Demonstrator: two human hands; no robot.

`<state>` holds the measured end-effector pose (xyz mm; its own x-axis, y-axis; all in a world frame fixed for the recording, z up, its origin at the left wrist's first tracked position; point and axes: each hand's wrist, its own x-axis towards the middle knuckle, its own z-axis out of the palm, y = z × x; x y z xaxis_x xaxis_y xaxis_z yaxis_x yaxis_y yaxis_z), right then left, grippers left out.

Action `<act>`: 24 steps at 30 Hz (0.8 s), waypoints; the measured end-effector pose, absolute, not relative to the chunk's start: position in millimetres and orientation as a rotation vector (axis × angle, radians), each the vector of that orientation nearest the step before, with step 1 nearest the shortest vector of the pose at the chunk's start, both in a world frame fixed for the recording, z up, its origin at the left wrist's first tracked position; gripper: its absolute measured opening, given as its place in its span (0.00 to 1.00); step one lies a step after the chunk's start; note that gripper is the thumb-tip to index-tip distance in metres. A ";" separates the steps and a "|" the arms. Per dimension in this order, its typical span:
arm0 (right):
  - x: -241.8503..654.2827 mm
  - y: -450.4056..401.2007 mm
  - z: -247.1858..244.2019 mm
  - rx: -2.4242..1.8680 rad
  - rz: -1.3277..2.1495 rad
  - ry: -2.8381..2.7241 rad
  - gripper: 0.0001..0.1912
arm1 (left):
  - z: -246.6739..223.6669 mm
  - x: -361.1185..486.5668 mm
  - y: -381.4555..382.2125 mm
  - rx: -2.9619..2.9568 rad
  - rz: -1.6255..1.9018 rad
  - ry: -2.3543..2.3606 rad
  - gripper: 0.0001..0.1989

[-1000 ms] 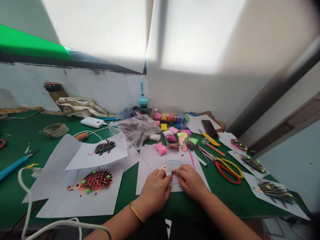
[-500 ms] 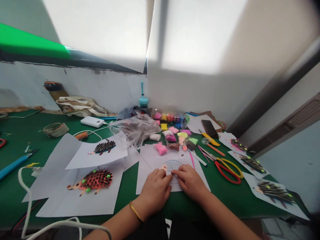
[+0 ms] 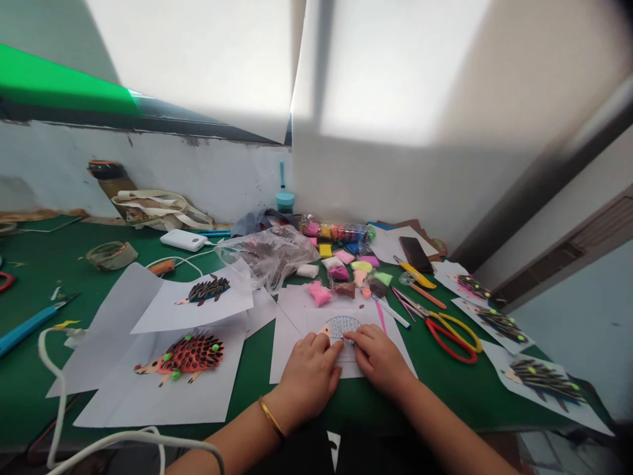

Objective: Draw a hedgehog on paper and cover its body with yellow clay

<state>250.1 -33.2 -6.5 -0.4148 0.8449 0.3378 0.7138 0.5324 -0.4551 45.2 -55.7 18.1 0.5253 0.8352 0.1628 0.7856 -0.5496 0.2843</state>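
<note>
A hedgehog drawing (image 3: pixel 345 323) with a peach-coloured head and blue scalloped lines on its back is on a white sheet in front of me. My left hand (image 3: pixel 310 369) rests on the sheet below the head, fingers bent and thumb apart from the index finger. From the other side, my right hand (image 3: pixel 378 356) presses its index fingertip against the lower edge of the hedgehog's body. Its thumb sits lower, apart from that fingertip. Any small piece under the fingertips is hidden. Packets of coloured clay (image 3: pixel 319 294) lie just beyond the drawing.
Red-and-yellow scissors (image 3: pixel 452 340), a yellow cutter (image 3: pixel 415 272) and a phone (image 3: pixel 415 254) lie to the right. Finished hedgehog pictures (image 3: pixel 185 359) are on both sides. A clear plastic bag (image 3: pixel 267 254) lies behind; a white cable (image 3: pixel 62 396) loops at the left.
My right index fingertip has shifted slightly along the hedgehog's lower edge. My left hand stays almost in place, and the whole view has moved a little.
</note>
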 end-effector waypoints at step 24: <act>247.3 -33.1 -3.9 -1.290 0.308 -2.309 0.21 | 14.2 44.7 -54.3 2.533 0.471 1.397 0.15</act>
